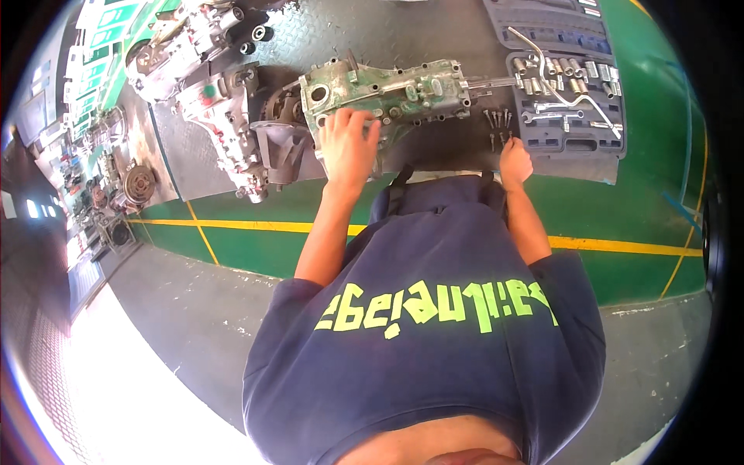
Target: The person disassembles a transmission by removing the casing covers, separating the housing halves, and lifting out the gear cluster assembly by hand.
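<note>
A metal gearbox housing (418, 89) with greenish stains lies across the dark bench in front of me. My left hand (349, 147) rests on the near left part of it, fingers bent over the casing and slightly apart. To the right of the housing, several bolts (496, 124) lie grouped on the bench mat. My right hand (515, 164) is at the near end of this group, closed, with thumb and fingers pinched on what looks like a bolt. The fingers hide most of it.
An opened socket set case (566, 145) lies to the right, with a bent metal bar (539, 54) across it. Left of the housing are a bell-shaped casting (283, 151) and another gearbox (225, 128). Two small round parts (262, 33) sit at the back.
</note>
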{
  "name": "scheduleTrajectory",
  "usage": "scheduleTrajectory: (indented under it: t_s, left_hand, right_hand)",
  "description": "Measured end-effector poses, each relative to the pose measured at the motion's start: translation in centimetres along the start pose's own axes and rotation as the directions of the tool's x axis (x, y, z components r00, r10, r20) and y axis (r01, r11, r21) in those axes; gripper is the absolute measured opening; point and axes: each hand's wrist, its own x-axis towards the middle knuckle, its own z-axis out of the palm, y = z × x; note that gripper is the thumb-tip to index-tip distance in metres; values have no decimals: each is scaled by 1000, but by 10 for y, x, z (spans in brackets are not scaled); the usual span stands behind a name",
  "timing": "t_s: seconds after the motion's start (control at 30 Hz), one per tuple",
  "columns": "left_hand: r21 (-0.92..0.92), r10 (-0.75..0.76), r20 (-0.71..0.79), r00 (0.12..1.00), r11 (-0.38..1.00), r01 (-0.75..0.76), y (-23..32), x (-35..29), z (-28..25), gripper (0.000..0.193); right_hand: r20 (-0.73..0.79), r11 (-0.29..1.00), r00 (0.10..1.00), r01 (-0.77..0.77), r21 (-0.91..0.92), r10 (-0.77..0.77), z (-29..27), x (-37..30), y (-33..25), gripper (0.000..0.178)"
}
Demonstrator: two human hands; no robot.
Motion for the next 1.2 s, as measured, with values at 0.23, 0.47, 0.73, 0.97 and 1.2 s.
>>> scheduleTrajectory:
  t_s: [0.23,0.47,0.73,0.97,1.2]
  left_hand:
    - [252,183,218,959,938,-236,3,9,35,24]
    - [347,279,228,933,872,-345,3,12,40,24]
    - [202,5,-56,998,979,6,-12,-5,-16,20]
    - [-437,-430,-345,834,860,263,-48,-39,20,37]
    - [-694,-571,-93,815,624,358,-58,-38,14,38]
  right_hand:
    - [-92,914,954,299,273,-284,-39,-24,-39,31]
    - [-299,404,650,703,585,-698,-84,-87,-146,21]
    - [-442,305,351,936,174,-825,-77,-101,-208,27]
    - [-439,260,254,964,48,-862,-92,-106,-219,23]
    - [-351,261,248,965,11,-903,-101,-112,-228,19]
